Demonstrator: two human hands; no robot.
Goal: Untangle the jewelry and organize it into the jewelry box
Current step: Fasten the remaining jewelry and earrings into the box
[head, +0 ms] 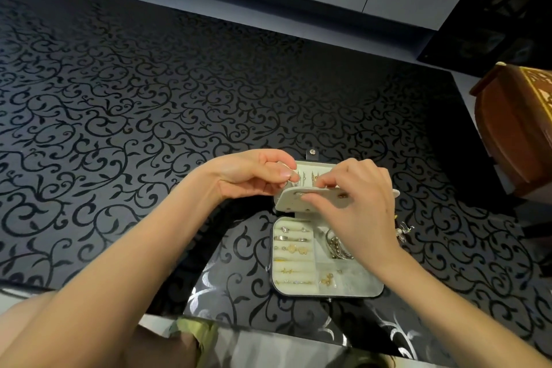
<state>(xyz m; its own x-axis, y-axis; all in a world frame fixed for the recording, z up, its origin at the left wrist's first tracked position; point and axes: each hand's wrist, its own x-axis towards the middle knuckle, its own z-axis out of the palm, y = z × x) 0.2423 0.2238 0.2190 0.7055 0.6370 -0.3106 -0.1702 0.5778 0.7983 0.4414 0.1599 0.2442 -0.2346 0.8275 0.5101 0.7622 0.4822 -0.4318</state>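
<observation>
An open white jewelry box (377, 291) lies on the black patterned table. Its left side holds rows of rings (294, 238) in padded slots. A silver bracelet (337, 248) and small gold earrings (328, 280) lie in compartments on the right. A white earring panel (327, 203) stands tilted up in front of the lid. My left hand (254, 178) pinches something small at the panel's upper left edge; what it is cannot be made out. My right hand (363, 203) grips the panel from the right, its fingers over the face.
A few loose silver pieces (403, 230) lie on the table right of the box. A brown wooden cabinet (516, 131) stands at the right edge. The table's front edge (268, 330) runs close to my legs. White cabinets line the far wall.
</observation>
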